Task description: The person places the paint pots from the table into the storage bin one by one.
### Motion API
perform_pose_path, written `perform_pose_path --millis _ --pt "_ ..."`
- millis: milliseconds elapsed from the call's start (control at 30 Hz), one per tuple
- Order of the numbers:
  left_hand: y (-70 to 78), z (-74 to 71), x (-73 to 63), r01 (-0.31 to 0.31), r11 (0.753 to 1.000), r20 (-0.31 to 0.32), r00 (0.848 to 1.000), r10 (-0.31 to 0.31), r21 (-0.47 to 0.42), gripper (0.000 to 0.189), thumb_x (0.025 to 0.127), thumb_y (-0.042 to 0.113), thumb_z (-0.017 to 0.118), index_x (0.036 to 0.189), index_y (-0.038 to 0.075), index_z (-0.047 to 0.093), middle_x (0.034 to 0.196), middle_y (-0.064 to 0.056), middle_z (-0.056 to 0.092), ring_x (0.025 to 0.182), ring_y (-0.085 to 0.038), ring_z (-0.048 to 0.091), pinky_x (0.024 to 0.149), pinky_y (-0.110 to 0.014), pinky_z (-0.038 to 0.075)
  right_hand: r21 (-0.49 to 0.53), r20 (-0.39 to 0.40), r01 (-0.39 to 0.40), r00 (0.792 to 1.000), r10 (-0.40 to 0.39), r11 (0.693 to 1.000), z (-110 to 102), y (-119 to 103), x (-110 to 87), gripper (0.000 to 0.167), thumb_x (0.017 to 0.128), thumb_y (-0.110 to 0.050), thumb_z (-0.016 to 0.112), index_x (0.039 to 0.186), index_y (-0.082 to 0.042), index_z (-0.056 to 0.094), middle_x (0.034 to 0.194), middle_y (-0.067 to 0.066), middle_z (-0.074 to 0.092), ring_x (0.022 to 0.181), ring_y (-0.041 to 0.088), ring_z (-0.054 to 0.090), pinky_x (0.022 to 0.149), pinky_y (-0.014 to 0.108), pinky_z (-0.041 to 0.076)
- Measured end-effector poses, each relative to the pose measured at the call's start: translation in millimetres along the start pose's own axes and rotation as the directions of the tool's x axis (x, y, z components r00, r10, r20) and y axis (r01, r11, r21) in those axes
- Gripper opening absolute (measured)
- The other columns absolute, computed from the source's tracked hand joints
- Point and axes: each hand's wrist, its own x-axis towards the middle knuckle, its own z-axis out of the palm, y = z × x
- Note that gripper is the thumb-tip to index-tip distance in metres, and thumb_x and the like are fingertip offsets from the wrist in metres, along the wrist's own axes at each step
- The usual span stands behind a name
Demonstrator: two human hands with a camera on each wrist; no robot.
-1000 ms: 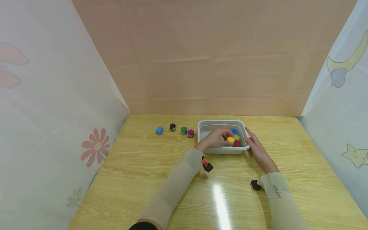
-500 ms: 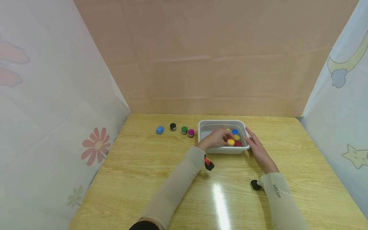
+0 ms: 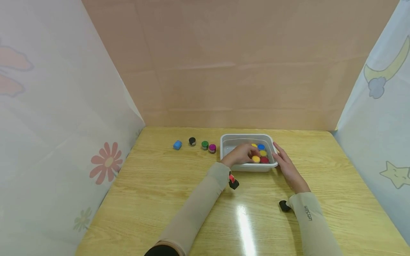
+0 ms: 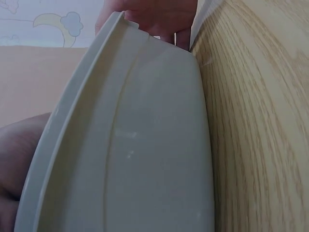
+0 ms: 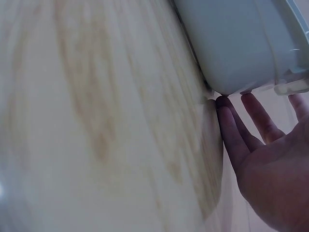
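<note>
A white plastic bin (image 3: 251, 167) stands on the table, with several small round pots in its right part. My left hand (image 3: 241, 154) reaches over the front rim and pinches a yellow-lidded pot (image 3: 256, 159) low inside the bin. Beside it sit a red-lidded pot (image 3: 264, 160), a dull yellow one (image 3: 263, 153), a blue-lidded one (image 3: 261, 147) and another yellow lid (image 3: 254, 145), partly hidden by my fingers. My right hand (image 3: 288, 170) steadies the bin's right end; in the right wrist view its extended fingers (image 5: 259, 116) touch the outer wall. The left wrist view shows mostly that wall.
Left of the bin are a purple-lidded jar (image 3: 212, 148), a green-lidded jar (image 3: 205, 145), a black-lidded jar (image 3: 192, 141) and a small blue block-like piece (image 3: 177, 144). A brown wall sheet (image 3: 240, 71) rises behind the wooden table (image 3: 144, 199).
My left hand has lowered the yellow-lidded pot slightly toward the bin's front wall, and another yellow lid has come into sight behind the fingers. My right hand stays put.
</note>
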Motion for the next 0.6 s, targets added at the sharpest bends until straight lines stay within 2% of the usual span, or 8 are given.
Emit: perform_pose_path --millis 167,200,233,300,400,500,600 --pt "-3.4 2.1 2.6 0.013 1.0 -0.002 1.0 -0.013 0.01 0.026 0.091 0.005 0.079 0.116 0.013 0.077 0.116 0.001 0.069 0.1 -0.009 0.065 0.081 -0.01 0.051 -0.013 -0.007 0.014 1.0 -0.014 1.0 0.5 -0.5 -0.9 0.068 0.11 -0.051 0.037 0.167 -0.033 0.004 0.165 0.03 0.022 0.148 0.039 0.028 0.115 0.035 0.032" --pt "-4.5 2.8 3.5 0.017 1.0 -0.003 1.0 -0.016 0.016 0.026 0.091 0.006 0.079 0.116 0.014 0.077 0.115 0.001 0.068 0.1 -0.008 0.065 0.081 -0.01 0.051 -0.014 -0.009 0.014 1.0 -0.014 1.0 0.7 -0.7 -0.8 0.068 0.11 -0.051 0.037 0.167 -0.033 0.004 0.165 0.03 0.022 0.147 0.038 0.029 0.115 0.034 0.032" --pt "-5.5 3.6 4.5 0.019 1.0 -0.005 1.0 -0.019 0.021 0.026 0.091 0.006 0.08 0.115 0.014 0.077 0.114 0.002 0.068 0.099 -0.008 0.064 0.081 -0.01 0.051 -0.012 -0.011 0.016 1.0 -0.016 1.0 0.9 -1.0 -0.7 0.068 0.111 -0.05 0.037 0.167 -0.032 0.004 0.166 0.03 0.022 0.147 0.038 0.029 0.115 0.034 0.033" --pt "-7.0 4.9 6.1 0.02 0.999 -0.007 1.0 -0.02 0.037 0.026 0.09 0.007 0.08 0.115 0.016 0.078 0.112 0.004 0.069 0.099 -0.006 0.063 0.081 -0.009 0.051 -0.004 -0.011 0.012 1.0 -0.012 1.0 1.4 -1.5 -0.8 0.069 0.11 -0.051 0.038 0.167 -0.032 0.004 0.168 0.028 0.017 0.149 0.04 0.026 0.121 0.044 0.028" --pt "-6.4 5.0 6.8 0.018 0.998 -0.006 1.0 -0.017 0.063 0.026 0.091 0.008 0.08 0.116 0.016 0.078 0.111 0.004 0.07 0.099 -0.006 0.062 0.082 -0.01 0.05 0.009 -0.011 0.007 1.0 -0.007 1.0 1.6 -1.6 -0.1 0.069 0.11 -0.051 0.039 0.167 -0.033 0.005 0.172 0.022 0.006 0.155 0.043 0.016 0.126 0.061 0.015" --pt "-5.4 4.5 7.0 0.013 0.996 -0.005 1.0 -0.012 0.085 0.026 0.091 0.009 0.08 0.116 0.016 0.078 0.11 0.005 0.071 0.098 -0.005 0.062 0.082 -0.01 0.05 0.011 -0.011 0.005 1.0 -0.005 1.0 1.2 -1.4 0.3 0.07 0.11 -0.051 0.04 0.167 -0.033 0.005 0.174 0.016 -0.002 0.157 0.044 0.008 0.126 0.064 0.01" --pt "-4.6 4.4 7.1 0.014 0.996 0.0 1.0 -0.014 0.086 0.026 0.091 0.009 0.08 0.116 0.017 0.078 0.109 0.005 0.071 0.098 -0.005 0.062 0.082 -0.01 0.05 0.003 -0.011 0.002 1.0 -0.002 1.0 0.8 -0.9 0.6 0.07 0.11 -0.052 0.04 0.167 -0.034 0.005 0.175 0.015 -0.002 0.157 0.043 0.008 0.126 0.065 0.01"
